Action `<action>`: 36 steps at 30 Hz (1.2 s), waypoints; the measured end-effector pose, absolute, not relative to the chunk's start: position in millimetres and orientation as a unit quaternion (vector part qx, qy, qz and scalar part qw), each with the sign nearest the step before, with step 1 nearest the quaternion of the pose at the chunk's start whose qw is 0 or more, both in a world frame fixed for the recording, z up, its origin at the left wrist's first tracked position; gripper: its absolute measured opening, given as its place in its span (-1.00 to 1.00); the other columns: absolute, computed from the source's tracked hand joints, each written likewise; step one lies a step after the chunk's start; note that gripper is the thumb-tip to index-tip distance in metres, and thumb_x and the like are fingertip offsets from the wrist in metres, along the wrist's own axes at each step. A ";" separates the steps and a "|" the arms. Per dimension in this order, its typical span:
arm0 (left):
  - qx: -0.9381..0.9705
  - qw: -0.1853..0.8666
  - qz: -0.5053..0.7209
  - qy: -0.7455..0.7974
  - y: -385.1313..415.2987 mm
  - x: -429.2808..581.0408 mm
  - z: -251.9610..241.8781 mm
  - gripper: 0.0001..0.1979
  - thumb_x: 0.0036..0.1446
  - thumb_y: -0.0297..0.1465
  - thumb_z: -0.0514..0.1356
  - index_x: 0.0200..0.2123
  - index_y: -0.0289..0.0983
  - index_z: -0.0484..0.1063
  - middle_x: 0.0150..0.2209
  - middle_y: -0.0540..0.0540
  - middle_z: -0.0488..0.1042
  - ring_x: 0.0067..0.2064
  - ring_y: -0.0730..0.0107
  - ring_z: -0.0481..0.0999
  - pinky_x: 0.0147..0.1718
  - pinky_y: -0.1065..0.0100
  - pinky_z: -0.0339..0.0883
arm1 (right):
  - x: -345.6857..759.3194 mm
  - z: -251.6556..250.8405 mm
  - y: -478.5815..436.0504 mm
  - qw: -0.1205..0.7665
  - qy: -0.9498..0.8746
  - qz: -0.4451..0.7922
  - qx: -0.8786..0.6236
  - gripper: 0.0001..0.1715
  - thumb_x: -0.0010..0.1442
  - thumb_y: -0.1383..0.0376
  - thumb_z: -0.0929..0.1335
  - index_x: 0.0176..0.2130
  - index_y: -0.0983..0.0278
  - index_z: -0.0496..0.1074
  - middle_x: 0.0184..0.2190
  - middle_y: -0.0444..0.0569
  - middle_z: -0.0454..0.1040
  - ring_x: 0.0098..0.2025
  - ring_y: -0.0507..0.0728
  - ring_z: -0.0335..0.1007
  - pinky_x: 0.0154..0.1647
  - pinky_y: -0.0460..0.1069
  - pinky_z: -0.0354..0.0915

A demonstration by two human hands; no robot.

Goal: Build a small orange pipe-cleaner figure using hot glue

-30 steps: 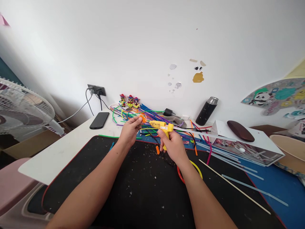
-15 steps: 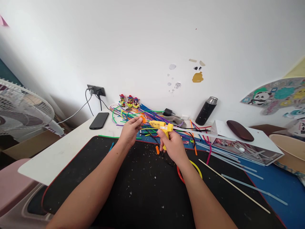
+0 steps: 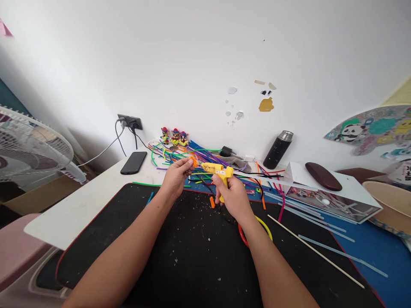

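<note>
**Grip state and hazards**

Right hand (image 3: pixel 233 199): closed in a full wrap around the handle of the glue gun (image 3: pixel 221 171). Whether a finger rests on the trigger cannot be told. Left hand (image 3: pixel 175 175): thumb and fingertips pinched shut on a small orange piece (image 3: pixel 193 161). Both are held above the far edge of the black mat (image 3: pixel 192 265), in front of the pile of coloured strips (image 3: pixel 205 153). The nozzle points left at the orange piece and is just beside it; contact cannot be confirmed.

Hazards, as judged from this position:
- The pinching fingertips lie close to the nozzle. If the nozzle is hot, a slight slip of either hand could burn skin.
- Excess glue could run onto the fingers or drip onto the mat.
- The black cord (image 3: pixel 208 186) trails through the strips; a tug could drag them or jerk the aim.
- The piece is small, so the pinch leaves little margin before it twists or drops.

Materials and shapes:
- The glue gun is hard yellow plastic, pistol-shaped.
- The orange piece is short and looks soft.
- The strips are thin, long and flexible.
- The mat is matt and flecked with pale crumbs.
- A red and yellow ring (image 3: pixel 267 225), a thin wooden stick (image 3: pixel 314 251) and clear glue sticks (image 3: pixel 308 214) lie to the right.
- A dark flask (image 3: pixel 278 149) stands upright near the wall.
</note>
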State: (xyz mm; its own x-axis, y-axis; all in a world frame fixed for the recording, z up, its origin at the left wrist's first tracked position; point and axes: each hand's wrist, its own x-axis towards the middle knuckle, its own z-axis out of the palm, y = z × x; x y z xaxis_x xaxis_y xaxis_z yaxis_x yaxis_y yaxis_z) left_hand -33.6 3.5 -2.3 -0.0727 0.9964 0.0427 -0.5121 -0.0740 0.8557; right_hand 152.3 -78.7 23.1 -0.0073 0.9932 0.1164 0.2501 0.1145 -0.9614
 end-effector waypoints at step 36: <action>0.392 0.573 0.622 0.362 0.3 -31.6 -2.8 -0.60 -0.26 -0.18 0.61 -0.37 -0.27 0.68 -0.40 -0.03 0.55 -0.39 0.48 0.36 -0.39 0.41 0.18 | 154.0 19.3 -77.6 0.470 -0.591 0.383 -0.533 -0.38 0.29 -0.25 0.34 -0.42 0.21 0.36 -0.67 -0.12 0.42 -0.64 0.08 0.37 -0.59 -0.08 0.28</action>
